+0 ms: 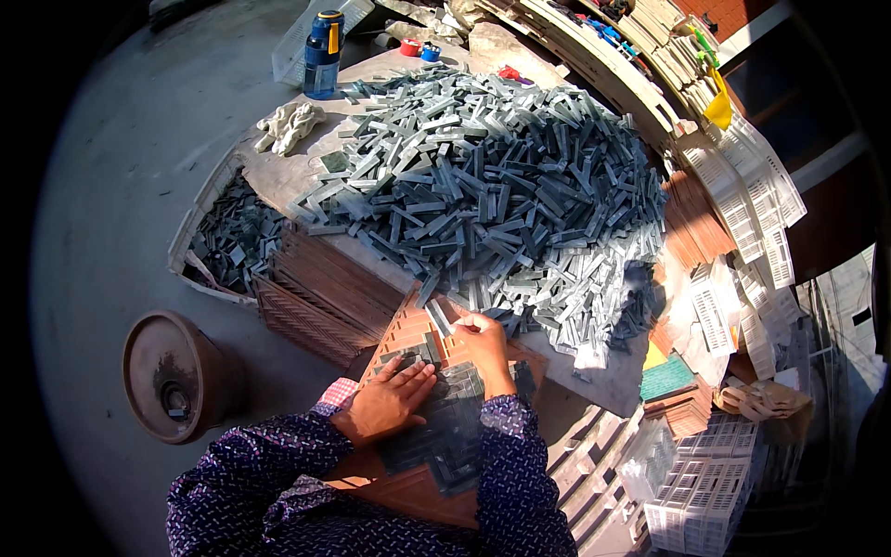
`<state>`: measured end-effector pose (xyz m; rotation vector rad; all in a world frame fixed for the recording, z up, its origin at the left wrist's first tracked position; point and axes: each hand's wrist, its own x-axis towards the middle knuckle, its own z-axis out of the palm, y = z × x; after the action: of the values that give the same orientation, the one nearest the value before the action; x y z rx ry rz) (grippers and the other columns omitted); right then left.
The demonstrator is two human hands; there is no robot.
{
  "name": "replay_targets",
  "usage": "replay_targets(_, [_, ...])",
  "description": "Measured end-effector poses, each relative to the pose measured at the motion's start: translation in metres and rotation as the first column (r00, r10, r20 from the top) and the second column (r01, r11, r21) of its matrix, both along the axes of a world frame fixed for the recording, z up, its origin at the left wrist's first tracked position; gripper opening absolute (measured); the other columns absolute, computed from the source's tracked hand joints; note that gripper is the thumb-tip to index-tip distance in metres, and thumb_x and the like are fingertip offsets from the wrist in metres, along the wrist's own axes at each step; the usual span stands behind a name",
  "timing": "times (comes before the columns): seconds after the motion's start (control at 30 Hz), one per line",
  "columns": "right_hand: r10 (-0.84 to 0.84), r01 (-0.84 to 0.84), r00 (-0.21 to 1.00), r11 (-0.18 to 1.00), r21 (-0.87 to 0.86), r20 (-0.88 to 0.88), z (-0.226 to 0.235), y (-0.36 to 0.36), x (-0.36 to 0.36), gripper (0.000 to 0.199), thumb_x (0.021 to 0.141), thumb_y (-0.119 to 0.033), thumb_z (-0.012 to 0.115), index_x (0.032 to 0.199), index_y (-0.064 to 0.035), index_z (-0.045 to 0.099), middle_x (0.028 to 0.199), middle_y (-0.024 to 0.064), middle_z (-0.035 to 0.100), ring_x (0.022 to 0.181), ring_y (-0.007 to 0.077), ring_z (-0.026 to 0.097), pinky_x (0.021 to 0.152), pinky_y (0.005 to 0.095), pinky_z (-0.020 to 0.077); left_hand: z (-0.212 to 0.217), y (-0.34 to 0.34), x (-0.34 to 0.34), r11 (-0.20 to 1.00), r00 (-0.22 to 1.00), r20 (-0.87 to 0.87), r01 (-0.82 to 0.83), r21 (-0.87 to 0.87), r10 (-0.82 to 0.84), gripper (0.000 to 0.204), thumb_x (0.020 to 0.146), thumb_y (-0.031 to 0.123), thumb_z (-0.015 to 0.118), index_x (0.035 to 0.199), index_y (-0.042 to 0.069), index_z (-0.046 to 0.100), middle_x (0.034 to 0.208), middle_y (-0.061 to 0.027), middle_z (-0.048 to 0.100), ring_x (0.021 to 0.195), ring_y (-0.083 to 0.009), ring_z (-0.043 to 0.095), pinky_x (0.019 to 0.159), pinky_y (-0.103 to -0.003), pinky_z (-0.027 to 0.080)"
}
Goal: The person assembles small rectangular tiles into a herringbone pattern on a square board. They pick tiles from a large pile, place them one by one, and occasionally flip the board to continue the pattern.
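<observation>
On the tray, my flat left hand likely steadies tiles; near the tray's far edge my right hand pinches a strip

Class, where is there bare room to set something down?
Bare: grey floor left of the white plastic crate and round brown bucket; a pale tabletop patch between the crumpled white gloves, that crate and the heaped grey rectangular strips. Crowded: the tabletop's middle, under those strips, and the picture's right, with stacked white latticed crates.

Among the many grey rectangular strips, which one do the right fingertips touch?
The pale, sunlit, stone-like strip at the right hand, slanting over the orange ridged tray; darker strips lie in it, others in the heap.
</observation>
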<state>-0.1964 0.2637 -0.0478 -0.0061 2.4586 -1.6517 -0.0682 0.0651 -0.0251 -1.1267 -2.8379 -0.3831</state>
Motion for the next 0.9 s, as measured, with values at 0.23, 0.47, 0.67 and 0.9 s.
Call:
replay_targets(0.23, [0.006,0.029,0.989,0.971,0.237,-0.148,0.015,-0.016,0.012,0.019,0.074,-0.014,0.071,0.085,0.0005,0.066,0.070,0.0079,0.066,0.063,0.0154,0.063,0.059,0.0290,0.0484,-0.007,0.000,0.001,0.998,0.999,0.043,-0.022,0.060,0.019,0.073,0.085,0.048,0.052,0.139,0.003,0.034,0.145,-0.0106,0.036,0.134,-0.0218,0.034,0.111,-0.046,0.020])
replay_targets(0.47, [0.098,-0.001,0.980,0.874,0.486,-0.175,0.026,-0.032,0.014,0.023,0.076,-0.015,0.069,0.091,0.0015,0.065,0.078,0.0144,0.067,0.072,0.0263,0.066,0.067,0.0343,0.0505,-0.002,-0.010,-0.002,0.965,0.997,0.077,-0.015,0.261,-0.006,0.056,0.086,0.038,0.056,0.129,0.004,0.048,0.137,-0.0125,0.045,0.129,-0.0257,0.040,0.110,-0.047,0.025])
replay_targets(0.67, [0.180,0.017,0.928,0.855,0.518,-0.327,0.022,-0.029,0.018,0.017,0.076,-0.011,0.063,0.088,-0.0032,0.054,0.089,0.0171,0.059,0.085,0.0364,0.059,0.072,0.0442,0.0470,0.024,-0.038,-0.010,0.811,0.971,0.174,-0.233,0.537,0.164,0.039,0.078,0.011,0.066,0.115,0.001,0.058,0.122,-0.0151,0.056,0.110,-0.0321,0.054,0.093,-0.039,0.045])
replay_targets(0.9, [0.560,-0.375,0.759,0.792,0.481,-0.331,0.053,-0.054,0.034,0.021,0.078,-0.002,0.062,0.098,-0.0025,0.054,0.096,0.0142,0.058,0.088,0.0364,0.058,0.072,0.0424,0.0476,0.021,-0.049,-0.019,0.644,0.912,0.219,-0.401,0.652,0.346,0.033,0.076,0.002,0.065,0.109,0.003,0.061,0.108,-0.0138,0.060,0.096,-0.0332,0.058,0.082,-0.039,0.049])
